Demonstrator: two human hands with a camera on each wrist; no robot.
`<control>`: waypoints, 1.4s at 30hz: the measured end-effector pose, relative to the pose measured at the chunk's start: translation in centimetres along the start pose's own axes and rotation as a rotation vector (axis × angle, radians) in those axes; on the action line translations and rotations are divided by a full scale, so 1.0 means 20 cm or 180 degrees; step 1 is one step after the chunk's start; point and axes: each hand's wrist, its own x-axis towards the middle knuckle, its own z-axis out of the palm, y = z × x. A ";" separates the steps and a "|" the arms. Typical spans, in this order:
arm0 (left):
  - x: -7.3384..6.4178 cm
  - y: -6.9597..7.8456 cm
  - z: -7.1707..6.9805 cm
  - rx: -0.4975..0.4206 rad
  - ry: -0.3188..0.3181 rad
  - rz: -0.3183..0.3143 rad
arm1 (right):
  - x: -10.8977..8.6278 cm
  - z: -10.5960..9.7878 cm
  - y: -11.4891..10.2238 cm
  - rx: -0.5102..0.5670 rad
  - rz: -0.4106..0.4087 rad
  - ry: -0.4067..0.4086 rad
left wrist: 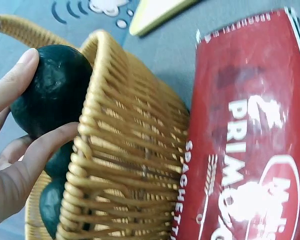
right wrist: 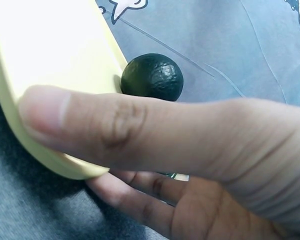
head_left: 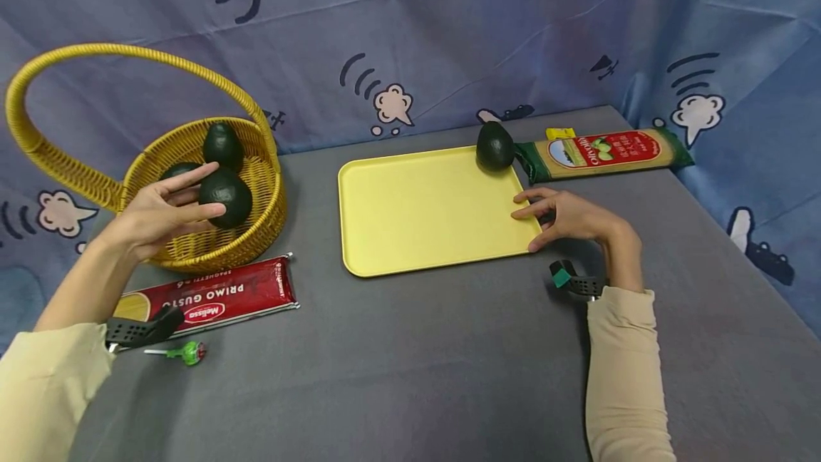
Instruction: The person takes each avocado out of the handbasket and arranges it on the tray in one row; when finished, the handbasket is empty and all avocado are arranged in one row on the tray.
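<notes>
My left hand (head_left: 163, 212) reaches over the rim of a yellow wicker basket (head_left: 269, 212), thumb and fingers around a dark green avocado (head_left: 226, 199). In the left wrist view, that avocado (left wrist: 55, 90) sits beside the basket's rim. Two more avocados lie in the basket, one (head_left: 223, 146) behind it and another (head_left: 178, 170) partly covered by my fingers. At the right end of a yellow tray (head_left: 423, 212), my right hand (head_left: 564, 216) holds the rim near the front corner. A single avocado (head_left: 495, 146) rests on the tray's back right corner.
A red spaghetti pack (head_left: 224, 294) lies in front of the basket, with a green-wrapped lollipop (head_left: 191, 353) nearer me. Right of the tray is a green and red pasta pack (head_left: 603, 153), and a small yellow packet (head_left: 560, 133) lies behind it. Patterned blue cloth (head_left: 449, 41) hangs behind.
</notes>
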 end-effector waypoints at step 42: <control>0.57 -0.04 0.87 0.0508 -0.0585 0.0230 | 0.00 0.00 0.00 -0.0014 -0.0012 -0.0020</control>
